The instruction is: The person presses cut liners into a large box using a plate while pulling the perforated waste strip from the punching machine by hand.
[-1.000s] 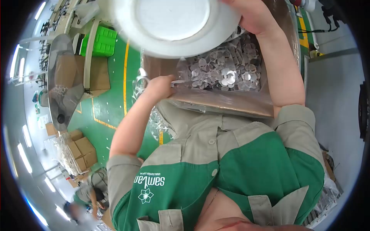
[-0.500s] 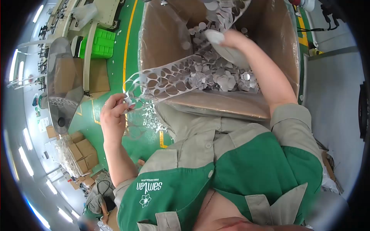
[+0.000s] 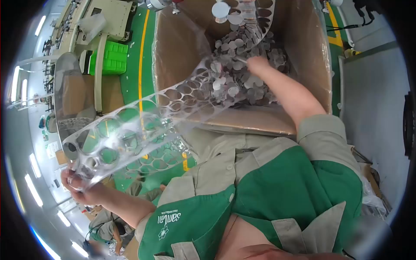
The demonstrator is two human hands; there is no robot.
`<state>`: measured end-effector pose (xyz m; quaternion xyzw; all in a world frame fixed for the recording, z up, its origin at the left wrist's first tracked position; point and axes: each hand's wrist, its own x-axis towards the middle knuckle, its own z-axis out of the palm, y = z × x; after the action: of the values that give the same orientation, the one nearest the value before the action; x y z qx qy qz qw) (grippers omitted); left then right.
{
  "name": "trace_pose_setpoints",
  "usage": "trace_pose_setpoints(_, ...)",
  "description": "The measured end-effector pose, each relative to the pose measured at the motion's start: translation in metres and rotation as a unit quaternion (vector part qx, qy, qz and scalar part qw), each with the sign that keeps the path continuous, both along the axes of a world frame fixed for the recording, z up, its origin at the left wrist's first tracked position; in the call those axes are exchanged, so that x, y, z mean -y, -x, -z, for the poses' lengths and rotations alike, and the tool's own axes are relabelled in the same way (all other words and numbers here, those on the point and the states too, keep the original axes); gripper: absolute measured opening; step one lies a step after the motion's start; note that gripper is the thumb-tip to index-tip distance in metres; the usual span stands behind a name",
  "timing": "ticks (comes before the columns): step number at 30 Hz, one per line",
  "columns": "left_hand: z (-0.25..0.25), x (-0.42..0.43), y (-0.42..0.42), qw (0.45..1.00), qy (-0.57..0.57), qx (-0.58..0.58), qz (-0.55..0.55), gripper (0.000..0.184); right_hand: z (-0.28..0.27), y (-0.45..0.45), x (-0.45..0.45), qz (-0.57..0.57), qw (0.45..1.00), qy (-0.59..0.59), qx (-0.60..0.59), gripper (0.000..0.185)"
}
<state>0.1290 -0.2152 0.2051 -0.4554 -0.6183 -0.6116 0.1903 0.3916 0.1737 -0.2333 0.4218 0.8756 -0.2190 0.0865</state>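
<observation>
At the far left, my left hand grips the end of a clear plastic strip punched with round holes. The strip stretches up and right, over the wall of a large plastic-lined cardboard box. Inside it lies a heap of shiny round discs. My right hand is down in the box, closed, at the heap; a thin pale edge shows by its fingertips, too little to name. Another punched strip hangs into the box from the top, beside loose discs.
A machine stands upper left, with a green crate below it. More punched plastic hangs beside the box. Another person is bent over at lower left. A metal part is above the box's left edge.
My left hand has moved left and down, drawing the punched strip out longer. My right hand went from lifting a white plate to down among the discs. The plate no longer shows clearly.
</observation>
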Motion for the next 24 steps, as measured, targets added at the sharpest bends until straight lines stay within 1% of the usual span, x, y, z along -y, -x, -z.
trace_pose_setpoints(1,-0.012,0.016,0.034,0.996,-0.018,0.075,-0.037,0.025,-0.004,0.002,-0.006,0.017,1.0,0.007,0.023,0.028)
trace_pose_setpoints(2,-0.008,0.015,0.048,0.981,0.123,-0.047,-0.146,0.029,-0.02,0.002,-0.01,0.012,0.999,0.031,0.01,0.03)
trace_pose_setpoints(3,-0.008,0.009,0.048,0.923,0.277,-0.018,-0.265,0.039,-0.043,0.003,-0.016,0.006,0.999,0.052,-0.003,0.032)
trace_pose_setpoints(4,-0.002,0.024,0.082,0.886,0.422,0.019,-0.192,0.06,-0.068,0.007,-0.024,-0.028,0.997,0.075,-0.001,0.036)
trace_pose_setpoints(5,0.019,0.057,0.132,0.766,0.573,-0.113,-0.269,0.081,-0.079,0.013,-0.027,-0.03,0.998,0.06,-0.012,0.036)
trace_pose_setpoints(6,0.002,0.02,0.085,0.584,0.778,-0.013,-0.233,0.091,-0.09,0.017,-0.03,-0.026,0.998,0.043,-0.023,0.037)
trace_pose_setpoints(8,0.018,-0.02,0.071,0.681,0.704,-0.148,-0.138,0.091,-0.129,0.02,-0.028,-0.052,0.997,0.023,-0.053,0.037)
trace_pose_setpoints(9,0.021,-0.082,0.002,0.763,0.611,-0.198,-0.073,0.087,-0.141,0.022,-0.026,-0.068,0.995,0.012,-0.077,0.037)
trace_pose_setpoints(10,0.043,-0.118,-0.015,0.803,0.543,-0.244,0.022,0.078,-0.156,0.025,-0.023,-0.066,0.994,0.006,-0.084,0.036)
trace_pose_setpoints(11,0.074,-0.143,-0.027,0.778,0.559,-0.28,0.06,0.076,-0.17,0.026,-0.02,-0.07,0.989,0.011,-0.128,0.036)
trace_pose_setpoints(12,0.105,-0.163,-0.05,0.744,0.606,-0.274,0.066,0.078,-0.186,0.026,-0.017,-0.074,0.982,0.015,-0.174,0.035)
trace_pose_setpoints(13,0.144,-0.179,-0.057,0.666,0.699,-0.22,0.14,0.079,-0.205,0.022,-0.013,-0.063,0.973,0.022,-0.222,0.038)
trace_pose_setpoints(14,0.182,-0.182,-0.063,0.509,0.777,-0.338,0.15,0.071,-0.214,0.02,-0.014,-0.055,0.945,0.069,-0.315,0.037)
trace_pose_setpoints(15,0.222,-0.172,-0.068,0.427,0.785,-0.421,0.158,0.053,-0.222,0.017,-0.016,-0.045,0.906,0.114,-0.406,0.037)
trace_pose_setpoints(16,0.226,-0.173,-0.062,0.446,0.806,-0.339,0.192,0.043,-0.236,0.013,-0.015,-0.031,0.864,0.159,-0.476,0.034)
trace_pose_setpoints(17,0.227,-0.178,-0.057,0.461,0.818,-0.257,0.226,0.034,-0.262,0.0,-0.011,-0.037,0.836,0.206,-0.507,0.038)
trace_pose_setpoints(18,0.215,-0.178,-0.055,0.562,0.761,-0.235,0.223,0.025,-0.288,-0.01,-0.006,-0.035,0.746,0.269,-0.609,0.031)
trace_pose_setpoints(19,0.186,-0.18,-0.061,0.66,0.7,-0.069,0.263,0.019,-0.305,-0.021,-0.003,-0.022,0.69,0.353,-0.632,0.03)
trace_pose_setpoints(20,0.168,-0.175,-0.065,0.698,0.658,0.197,0.205,0.017,-0.323,-0.027,0.006,0.074,0.627,0.434,-0.642,0.029)
trace_pose_setpoints(21,0.154,-0.167,-0.055,0.739,0.621,0.188,0.179,0.018,-0.319,-0.026,0.003,-0.017,0.52,0.535,-0.666,0.031)
trace_pose_setpoints(22,0.137,-0.155,-0.045,0.789,0.576,-0.01,0.214,0.024,-0.308,-0.021,-0.005,-0.109,0.396,0.622,-0.667,0.033)
trace_pose_setpoints(23,0.158,-0.135,-0.022,0.879,0.367,0.125,0.278,0.024,-0.242,-0.004,-0.03,-0.134,0.42,0.633,-0.636,0.037)
trace_pose_setpoints(24,0.117,-0.138,-0.039,0.871,0.457,0.072,0.163,0.02,-0.21,0.004,-0.024,-0.123,0.393,0.696,-0.589,0.037)
